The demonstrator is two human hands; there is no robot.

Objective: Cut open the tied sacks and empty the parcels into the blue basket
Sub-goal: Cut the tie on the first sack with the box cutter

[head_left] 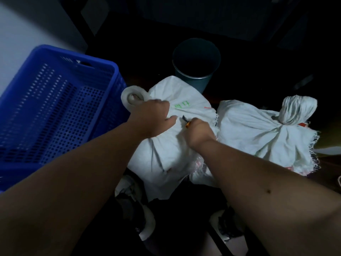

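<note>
Two risks I see: my right hand [198,131] grips the knife [186,120] just beside my left hand [155,115] clutching the sack [184,108], so a slip nicks fingers or parcels.

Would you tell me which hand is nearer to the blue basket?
Left. The left hand grips the sack beside the blue basket; the right hand, holding the knife, is farther off.

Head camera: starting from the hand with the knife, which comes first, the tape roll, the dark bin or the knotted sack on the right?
From the right hand:
1. Tape roll, just left, past the left hand.
2. Knotted sack, to the right; its knot lies farther off.
3. Dark bin, behind, farthest.
</note>
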